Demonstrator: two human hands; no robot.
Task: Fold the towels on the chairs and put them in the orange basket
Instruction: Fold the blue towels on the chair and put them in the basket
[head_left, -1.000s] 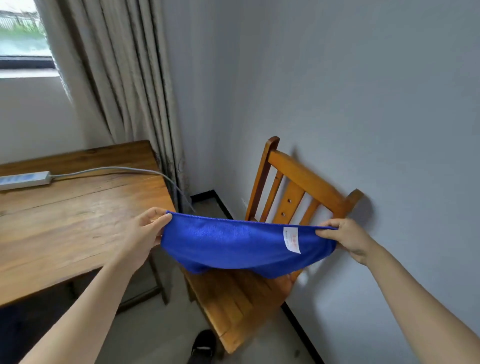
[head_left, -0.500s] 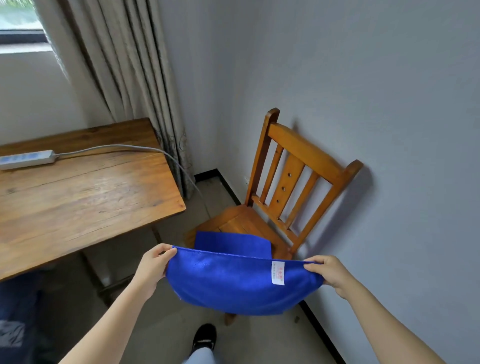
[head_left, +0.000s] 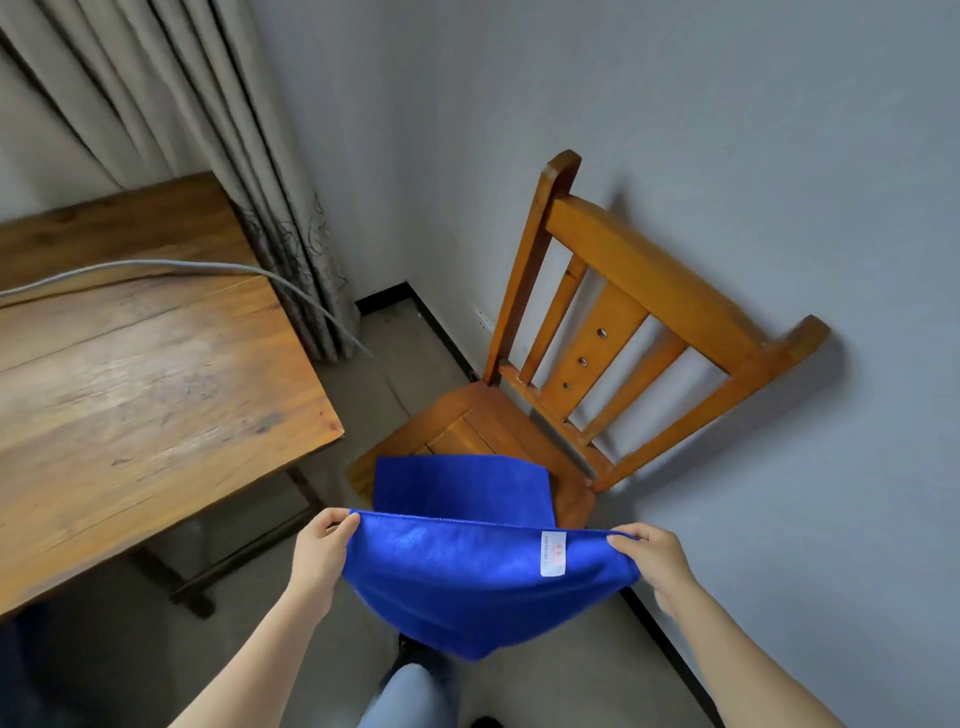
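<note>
The left hand (head_left: 319, 551) and right hand (head_left: 652, 558) each pinch a top corner of the blue microfibre towel (head_left: 483, 577). Its long axis runs left-right; its far half drapes onto the orange wooden chair (head_left: 597, 332) seat.

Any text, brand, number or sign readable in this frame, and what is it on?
White label on the blue towel: red marks above a line of small dark print, both too small and blurred to read.
No other text, number or sign shows in this view.
</note>
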